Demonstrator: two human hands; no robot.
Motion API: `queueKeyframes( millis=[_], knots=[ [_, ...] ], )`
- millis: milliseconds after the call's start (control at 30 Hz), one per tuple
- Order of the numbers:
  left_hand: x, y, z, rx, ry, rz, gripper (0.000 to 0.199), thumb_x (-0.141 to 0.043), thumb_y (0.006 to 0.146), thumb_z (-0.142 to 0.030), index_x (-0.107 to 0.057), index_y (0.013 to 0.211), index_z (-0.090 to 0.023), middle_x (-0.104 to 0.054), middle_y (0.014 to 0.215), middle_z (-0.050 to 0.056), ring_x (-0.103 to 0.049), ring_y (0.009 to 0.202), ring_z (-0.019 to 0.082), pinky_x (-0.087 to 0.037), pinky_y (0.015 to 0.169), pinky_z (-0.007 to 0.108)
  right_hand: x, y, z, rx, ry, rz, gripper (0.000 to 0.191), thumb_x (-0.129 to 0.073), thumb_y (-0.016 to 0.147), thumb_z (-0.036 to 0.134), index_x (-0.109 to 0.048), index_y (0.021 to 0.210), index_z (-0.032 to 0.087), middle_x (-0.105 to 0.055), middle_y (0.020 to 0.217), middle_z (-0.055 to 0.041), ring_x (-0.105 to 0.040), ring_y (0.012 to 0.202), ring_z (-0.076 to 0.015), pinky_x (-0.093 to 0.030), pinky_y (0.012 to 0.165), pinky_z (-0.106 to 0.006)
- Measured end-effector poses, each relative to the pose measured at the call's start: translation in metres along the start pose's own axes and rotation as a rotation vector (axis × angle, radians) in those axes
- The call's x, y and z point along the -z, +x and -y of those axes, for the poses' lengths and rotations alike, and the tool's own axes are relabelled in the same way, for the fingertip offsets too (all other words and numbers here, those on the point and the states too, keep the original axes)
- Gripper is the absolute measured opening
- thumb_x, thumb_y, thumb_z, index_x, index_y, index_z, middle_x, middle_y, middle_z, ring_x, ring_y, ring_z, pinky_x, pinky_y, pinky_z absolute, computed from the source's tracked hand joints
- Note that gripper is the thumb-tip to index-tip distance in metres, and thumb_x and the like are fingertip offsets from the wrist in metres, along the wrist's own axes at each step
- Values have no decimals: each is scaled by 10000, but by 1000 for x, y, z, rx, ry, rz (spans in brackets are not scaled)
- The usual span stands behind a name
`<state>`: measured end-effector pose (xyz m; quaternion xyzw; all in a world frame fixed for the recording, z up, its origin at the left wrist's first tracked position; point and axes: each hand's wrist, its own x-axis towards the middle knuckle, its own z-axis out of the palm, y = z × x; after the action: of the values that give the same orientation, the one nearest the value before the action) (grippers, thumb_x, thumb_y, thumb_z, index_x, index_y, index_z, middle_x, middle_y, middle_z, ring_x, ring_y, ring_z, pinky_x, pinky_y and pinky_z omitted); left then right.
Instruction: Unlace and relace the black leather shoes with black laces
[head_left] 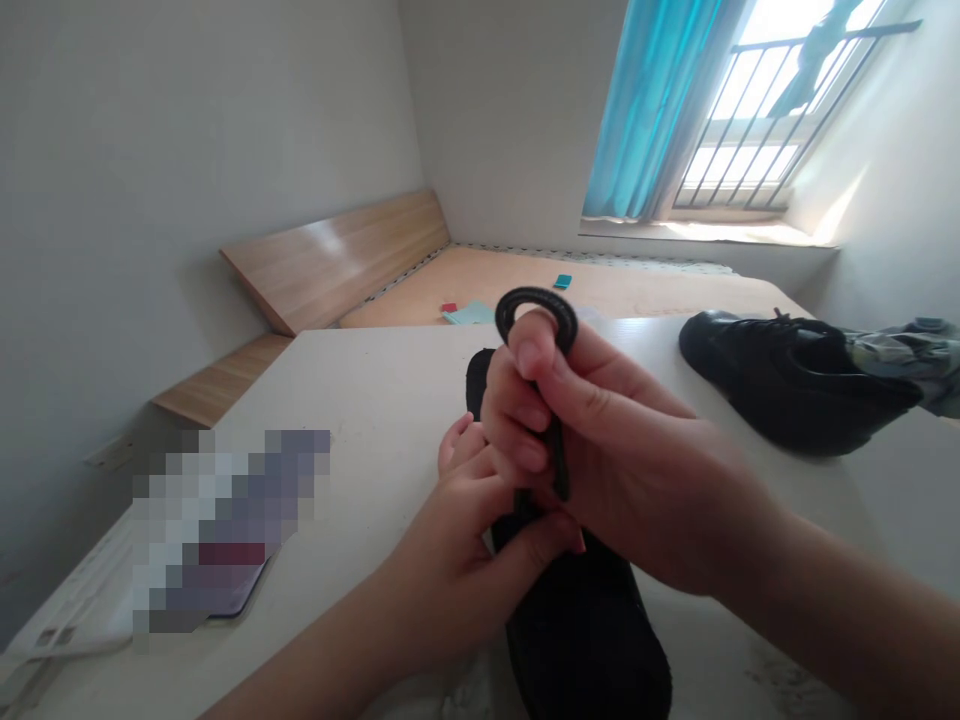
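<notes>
In the frame's centre, the right hand (630,460) has its fingers curled round a black ring-ended tool (516,297), while the left hand (457,555) has its fingers closed on a long black item (585,630), lower centre, above the worktop (367,400).

No text, label, brand, number or sign is readable; the pixelated patch possibly hides some.

The hands (630,440) hide part of the black item (589,630), cropped below; pixelation masks a flat object (240,530).
</notes>
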<state>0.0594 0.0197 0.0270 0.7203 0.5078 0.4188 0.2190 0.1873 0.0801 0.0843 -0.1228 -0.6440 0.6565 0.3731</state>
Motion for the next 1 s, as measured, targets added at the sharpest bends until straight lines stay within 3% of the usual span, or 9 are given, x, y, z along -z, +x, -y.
queueKeyframes(
  millis=[133,233,333,400,500,700,833,933,1000],
  knots=[
    [8,7,5,17,-220,-52,385,-430,1013,-331,-546,662,-226,-592,768,19,-576,869,206,-475,909,397,15,2,13,179,-862,-157,148,-408,989,304,-531,927,254,-560,852,-41,-529,713,-180,-407,601,-301],
    [9,9,12,87,-333,-133,399,-391,1026,-396,-500,683,-223,-559,770,21,-559,817,192,-498,817,352,25,3,22,104,-1221,-6,229,-376,993,327,-562,912,221,-632,902,-64,-575,767,-201,-389,636,-323],
    [7,8,18,137,-421,-194,363,-385,1023,-424,-507,744,-226,-561,806,23,-559,821,187,-519,826,341,31,3,25,-181,-1250,275,330,-439,966,515,-591,899,230,-626,724,-11,-552,638,-170,-338,551,-293],
    [6,9,19,136,-427,-207,358,-376,1024,-416,-491,743,-227,-537,808,25,-543,827,191,-517,825,343,35,3,25,-237,-1309,333,336,-534,912,553,-603,865,227,-606,668,0,-517,602,-161,-298,526,-288],
    [6,11,18,91,-344,-225,321,-379,1021,-360,-526,768,-227,-531,863,37,-531,896,205,-488,877,363,40,5,23,-211,-1252,320,317,-493,959,470,-607,810,215,-592,668,4,-502,618,-147,-305,542,-291],
    [2,13,13,60,-66,-134,241,-497,958,-275,-705,842,-238,-576,979,56,-525,1048,239,-429,967,409,45,10,25,-66,-741,125,326,-462,993,459,-534,799,206,-569,757,12,-517,702,-126,-397,621,-267],
    [-3,11,19,85,13,-173,170,-532,931,-256,-695,883,-251,-609,1019,45,-518,1091,253,-401,1004,448,32,7,16,-127,-904,67,344,-395,1006,501,-520,854,219,-581,792,2,-535,733,-146,-413,645,-284],
    [-3,11,25,147,-6,-309,173,-536,922,-286,-604,1074,-241,-614,1126,50,-514,1155,257,-380,1050,462,23,5,7,-52,-1157,44,307,-359,1025,427,-525,891,206,-636,926,-47,-585,896,-205,-439,824,-373],
    [-1,11,26,181,-83,-376,243,-503,934,-294,-534,1167,-234,-594,1180,56,-515,1188,245,-384,1058,442,24,2,5,-37,-1297,189,279,-409,1010,404,-577,991,182,-662,1048,-96,-587,1040,-265,-390,977,-476]
  ],
)
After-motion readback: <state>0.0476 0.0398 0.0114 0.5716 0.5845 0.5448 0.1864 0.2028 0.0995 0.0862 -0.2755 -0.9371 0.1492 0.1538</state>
